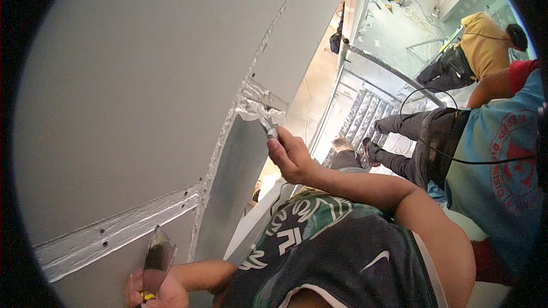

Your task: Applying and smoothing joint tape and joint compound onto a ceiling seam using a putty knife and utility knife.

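Scraper (162, 251): flat metal blade, near left, gripped by curled fingers of left hand (164, 290)
Small tool (272, 133): grey-handled, farther right, clasped in right hand's (295, 161) closed fingers
Board (142, 80): smooth grey, edged rough white

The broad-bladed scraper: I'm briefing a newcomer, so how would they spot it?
Along the lower edge of the big grey wall panel runs a pale slanting strip. Just below, the left hand holds the scraper, blade upward. Its broad blade and yellow handle patch set it apart from the narrower-looking tool in the right hand.
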Available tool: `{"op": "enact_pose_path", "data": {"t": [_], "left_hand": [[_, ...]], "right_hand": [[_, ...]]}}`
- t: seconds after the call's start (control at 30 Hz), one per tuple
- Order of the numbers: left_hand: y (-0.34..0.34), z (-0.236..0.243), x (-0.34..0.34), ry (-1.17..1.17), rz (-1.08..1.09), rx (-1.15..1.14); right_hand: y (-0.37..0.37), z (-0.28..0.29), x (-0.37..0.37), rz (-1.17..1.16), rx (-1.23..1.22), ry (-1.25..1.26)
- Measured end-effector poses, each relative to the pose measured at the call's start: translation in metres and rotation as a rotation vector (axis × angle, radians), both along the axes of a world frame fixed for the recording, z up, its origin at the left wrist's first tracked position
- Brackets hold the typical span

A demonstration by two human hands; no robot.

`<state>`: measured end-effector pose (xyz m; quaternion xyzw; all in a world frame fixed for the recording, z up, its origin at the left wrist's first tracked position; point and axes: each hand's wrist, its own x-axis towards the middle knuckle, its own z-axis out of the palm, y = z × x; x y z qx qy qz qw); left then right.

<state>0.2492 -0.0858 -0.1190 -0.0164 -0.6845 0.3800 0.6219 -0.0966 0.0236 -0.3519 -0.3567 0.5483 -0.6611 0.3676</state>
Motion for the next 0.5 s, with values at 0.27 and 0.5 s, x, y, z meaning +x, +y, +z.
{"op": "enact_pose_path", "data": {"t": [0.27,0.5], "left_hand": [[0.015,0.008,-0.096,-0.041,-0.394,0.302],[0.012,0.012,-0.096,-0.148,-0.375,0.286]], "right_hand": [[-0.013,0.017,0.027,-0.073,-0.009,-0.189],[-0.013,0.029,0.028,-0.061,-0.034,-0.149]]}}
